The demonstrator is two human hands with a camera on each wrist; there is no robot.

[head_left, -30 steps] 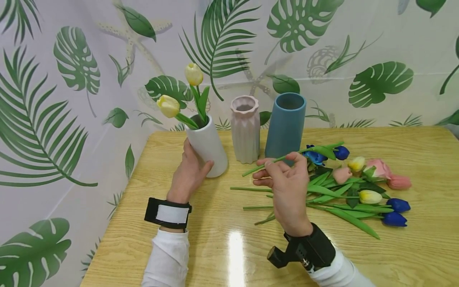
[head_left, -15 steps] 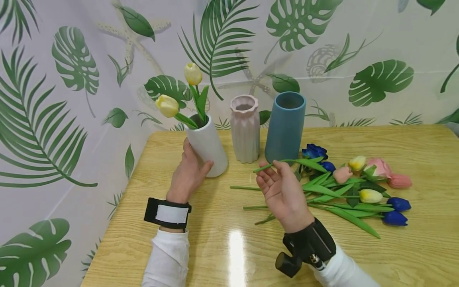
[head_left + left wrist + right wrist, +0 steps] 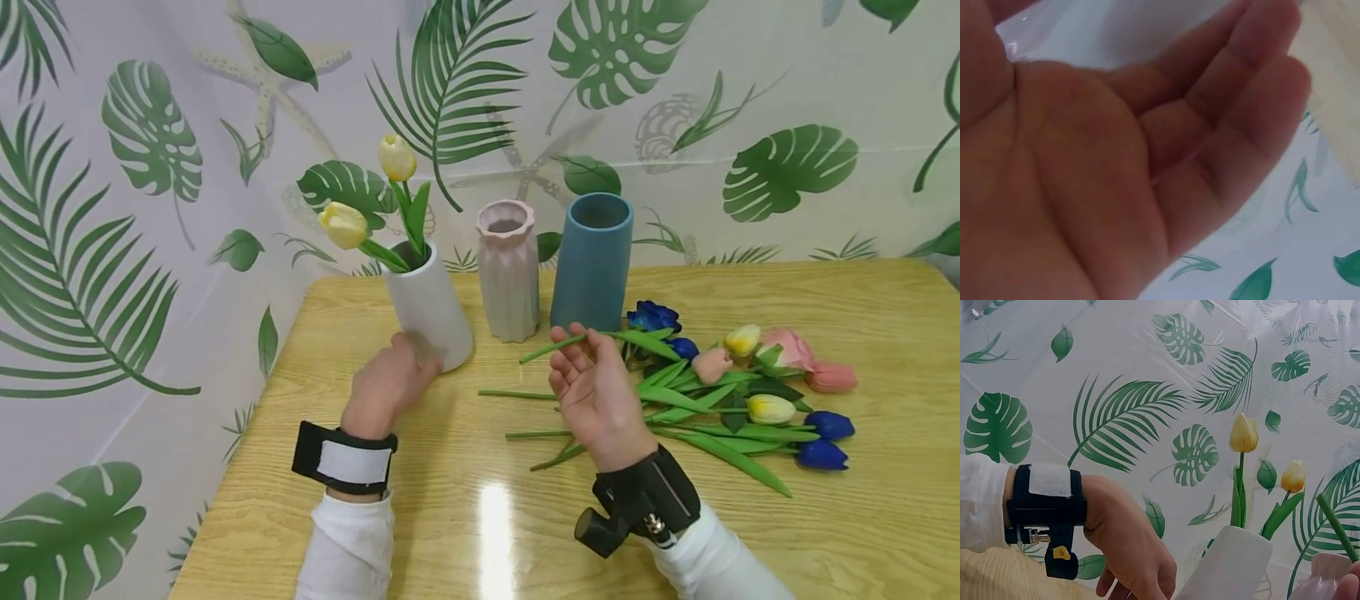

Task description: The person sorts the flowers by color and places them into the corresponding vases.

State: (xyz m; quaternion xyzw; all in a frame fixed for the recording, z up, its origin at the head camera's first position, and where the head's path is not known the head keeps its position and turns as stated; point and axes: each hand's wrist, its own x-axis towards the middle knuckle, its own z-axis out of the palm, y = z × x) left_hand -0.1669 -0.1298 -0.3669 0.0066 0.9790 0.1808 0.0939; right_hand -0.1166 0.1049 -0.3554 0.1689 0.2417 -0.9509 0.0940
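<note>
In the head view my left hand (image 3: 382,387) is low beside the white vase (image 3: 427,308), its thumb overlapping the lower wall. The left wrist view shows the palm and loosely bent fingers (image 3: 1235,150), with nothing between them. Two yellow tulips (image 3: 396,158) stand in that vase, seen also as yellow tulips (image 3: 1244,433) in the right wrist view. With thumb and fingertips my right hand (image 3: 603,408) pinches the green stem of a blue tulip (image 3: 682,348). Its cut end points left, and its head lies over the flower pile.
A pink fluted vase (image 3: 510,283) and a blue vase (image 3: 592,262) stand behind the hands. On the right of the wooden table (image 3: 450,517) lie several flowers, including a pink rose (image 3: 786,348), a yellow tulip (image 3: 771,408) and a dark blue rose (image 3: 654,317). A leaf-patterned cloth (image 3: 300,100) hangs behind.
My right hand has lowered the blue tulip toward the pile and turned its palm up. My left hand has loosened from the white vase and slid down toward its base.
</note>
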